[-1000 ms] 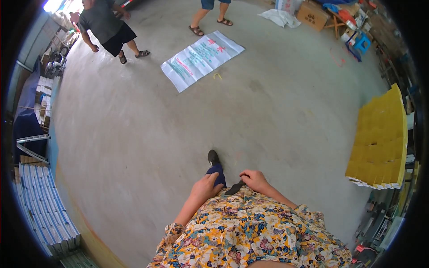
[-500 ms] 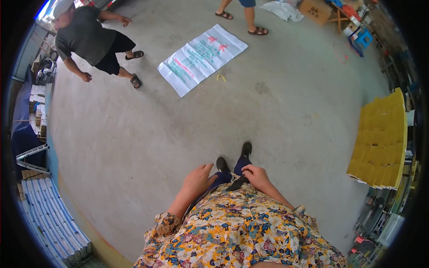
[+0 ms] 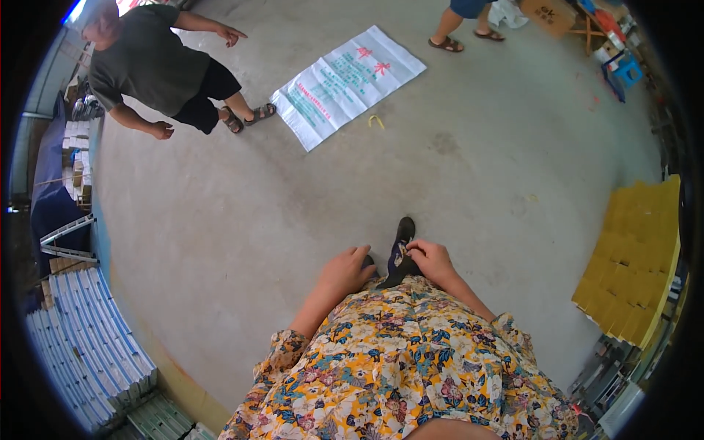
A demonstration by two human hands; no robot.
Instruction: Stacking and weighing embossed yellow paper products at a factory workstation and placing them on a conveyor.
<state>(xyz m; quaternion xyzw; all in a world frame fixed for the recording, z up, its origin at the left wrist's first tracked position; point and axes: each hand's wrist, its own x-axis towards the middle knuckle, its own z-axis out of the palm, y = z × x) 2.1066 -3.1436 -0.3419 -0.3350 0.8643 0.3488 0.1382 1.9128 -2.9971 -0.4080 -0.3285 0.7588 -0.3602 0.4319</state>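
Observation:
My right hand (image 3: 433, 262) is closed in a pinch at the front of my body, on a dark piece of cloth (image 3: 400, 277) with a floral edge. The cloth hangs by the hem of my yellow flowered shirt (image 3: 389, 352). Close to the hem on the other side, my left hand (image 3: 343, 271) has its fingers loosely stretched forward and holds nothing I can see. One dark shoe (image 3: 405, 229) shows beyond my right hand; the other is mostly hidden by my left fingers. Farther ahead, a white woven sack (image 3: 348, 86) with red and green print lies flat on the floor.
A person in a dark shirt (image 3: 154, 70) steps at the sack's left end. Another person's legs (image 3: 447, 29) are beyond it. A yellow strip (image 3: 376, 122) lies near the sack. Yellow stacked panels (image 3: 631, 257) stand right; blue-and-white stacks (image 3: 95, 334) and a ladder (image 3: 70, 235) left.
The person on the left has moved toward the sack, with an arm extended. The other person's legs have shifted right. My right hand has lifted the dark cloth slightly forward.

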